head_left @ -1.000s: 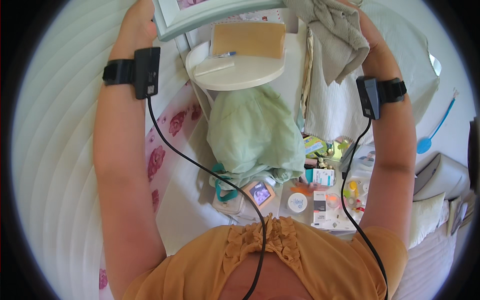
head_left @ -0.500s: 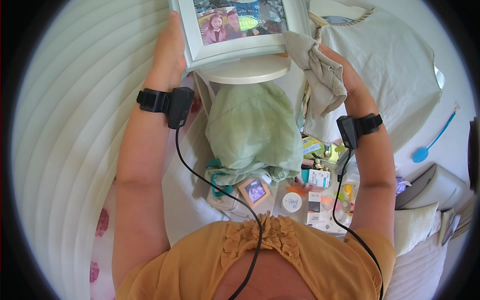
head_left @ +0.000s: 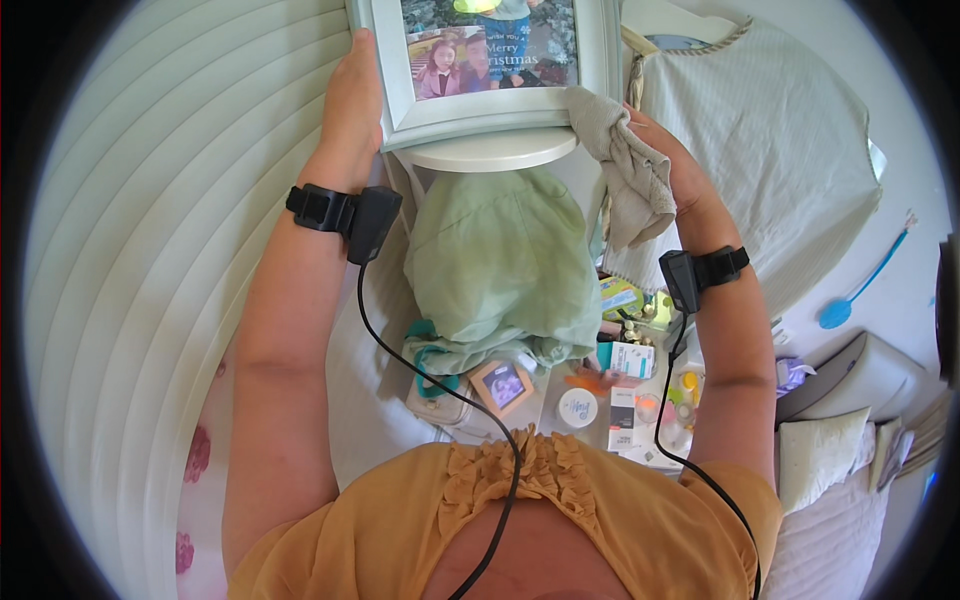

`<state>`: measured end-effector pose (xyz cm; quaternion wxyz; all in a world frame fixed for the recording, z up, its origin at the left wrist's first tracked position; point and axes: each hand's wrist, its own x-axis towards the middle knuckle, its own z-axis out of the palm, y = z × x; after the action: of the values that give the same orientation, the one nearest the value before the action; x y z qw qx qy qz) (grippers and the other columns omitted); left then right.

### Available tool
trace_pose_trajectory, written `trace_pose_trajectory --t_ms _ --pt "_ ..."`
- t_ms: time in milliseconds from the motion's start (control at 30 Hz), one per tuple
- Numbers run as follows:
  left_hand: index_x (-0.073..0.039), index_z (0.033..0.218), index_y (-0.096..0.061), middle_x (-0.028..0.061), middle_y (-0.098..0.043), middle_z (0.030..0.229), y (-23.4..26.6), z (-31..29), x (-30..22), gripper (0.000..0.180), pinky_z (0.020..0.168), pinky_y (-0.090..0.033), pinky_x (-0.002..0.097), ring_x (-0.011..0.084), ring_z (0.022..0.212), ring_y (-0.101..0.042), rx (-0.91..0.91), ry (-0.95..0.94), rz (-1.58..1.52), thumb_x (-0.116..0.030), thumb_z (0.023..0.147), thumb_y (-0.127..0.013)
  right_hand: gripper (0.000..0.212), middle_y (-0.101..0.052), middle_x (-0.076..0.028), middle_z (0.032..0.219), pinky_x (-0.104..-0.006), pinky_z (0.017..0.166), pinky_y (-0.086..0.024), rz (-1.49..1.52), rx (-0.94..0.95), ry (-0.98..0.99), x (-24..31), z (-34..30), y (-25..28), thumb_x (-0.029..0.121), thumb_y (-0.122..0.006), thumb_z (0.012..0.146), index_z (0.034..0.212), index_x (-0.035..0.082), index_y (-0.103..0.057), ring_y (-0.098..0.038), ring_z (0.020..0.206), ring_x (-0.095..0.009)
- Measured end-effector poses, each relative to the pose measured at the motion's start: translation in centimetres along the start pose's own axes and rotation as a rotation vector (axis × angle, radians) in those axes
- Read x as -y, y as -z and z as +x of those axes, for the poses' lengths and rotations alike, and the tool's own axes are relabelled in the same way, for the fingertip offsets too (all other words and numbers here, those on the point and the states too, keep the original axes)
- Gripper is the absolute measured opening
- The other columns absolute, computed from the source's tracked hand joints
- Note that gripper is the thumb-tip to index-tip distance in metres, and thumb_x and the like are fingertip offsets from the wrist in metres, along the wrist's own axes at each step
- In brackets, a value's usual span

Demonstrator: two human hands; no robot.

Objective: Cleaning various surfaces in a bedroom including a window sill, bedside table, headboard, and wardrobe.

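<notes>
A picture frame point(head_left: 500, 108) with a pale border and a photo card inside stands at the top of the view, cut off by its upper edge. My left hand point(head_left: 354, 105) grips its left side, thumb along the edge and the other fingers hidden behind. At the frame's lower right corner, a crumpled grey-beige cloth point(head_left: 625, 165) is bunched in my right hand point(head_left: 676, 158); part of the cloth touches the border. Most of my right fingers are hidden behind cloth and frame. Just below the frame shows a round white top point(head_left: 490, 153).
Under the round top hangs light green fabric point(head_left: 500, 265). Nearer me are a small wooden photo frame point(head_left: 502, 387), a round white-lidded jar point(head_left: 577, 408) and several small boxes. Pale cloth point(head_left: 760, 150) drapes at right; a ribbed white surface point(head_left: 190, 220) curves along the left.
The picture frame and the round top sit slightly lower in view, showing more of the photo card. My right hand and the cloth have shifted a little left and down. Both grips stay.
</notes>
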<state>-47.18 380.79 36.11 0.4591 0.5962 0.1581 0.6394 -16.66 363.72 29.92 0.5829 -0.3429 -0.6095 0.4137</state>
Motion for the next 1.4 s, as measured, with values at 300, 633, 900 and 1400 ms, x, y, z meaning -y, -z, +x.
trace_pose_trajectory --t_ms 300,633,900,1400 --pt "0.004 0.141 -0.048 0.0162 -0.060 0.133 0.1 0.5 -0.3 0.065 0.096 -0.053 0.0368 0.0245 0.115 -0.064 0.071 0.110 -0.068 -0.050 0.105 -0.046 0.050 -0.063 -0.005 0.120 -0.0270 0.086 -0.051 0.024 -0.030 -0.021 0.0 0.2 0.0 0.028 -0.054 0.099 0.142 0.004 -0.046 -0.062 0.101 -0.012" --pt "0.003 0.139 -0.050 0.0161 -0.058 0.137 1.0 -0.6 1.1 0.064 0.099 -0.049 0.0369 0.0240 0.120 -0.060 0.002 0.129 -0.057 -0.050 0.103 -0.048 0.080 -0.053 -0.015 0.142 -0.0305 0.102 -0.047 0.149 -0.147 -0.012 -1.4 -0.6 1.1 0.022 -0.056 0.098 0.161 0.002 -0.010 -0.057 0.121 -0.018" --pt "0.002 0.121 -0.059 0.0121 -0.063 0.120 3.1 -6.0 1.2 0.042 0.097 -0.048 0.0392 0.0230 0.113 -0.060 -0.267 -0.216 0.230 -0.034 0.105 -0.046 0.056 -0.056 -0.014 0.136 -0.0333 0.102 -0.048 0.018 -0.329 0.034 -2.4 -4.0 -1.2 0.027 -0.055 0.101 0.147 -0.001 -0.038 -0.058 0.120 -0.021" --pt "-0.001 0.138 -0.047 0.0059 -0.057 0.130 4.7 -28.3 4.9 0.055 0.104 -0.045 0.0345 0.0173 0.122 -0.055 0.393 0.417 0.175 -0.003 0.086 -0.066 0.043 -0.064 -0.009 0.127 -0.0316 0.091 -0.053 0.637 0.001 -0.409 -14.4 -11.6 -18.1 0.019 -0.063 0.097 0.134 0.000 -0.057 -0.065 0.105 -0.018"
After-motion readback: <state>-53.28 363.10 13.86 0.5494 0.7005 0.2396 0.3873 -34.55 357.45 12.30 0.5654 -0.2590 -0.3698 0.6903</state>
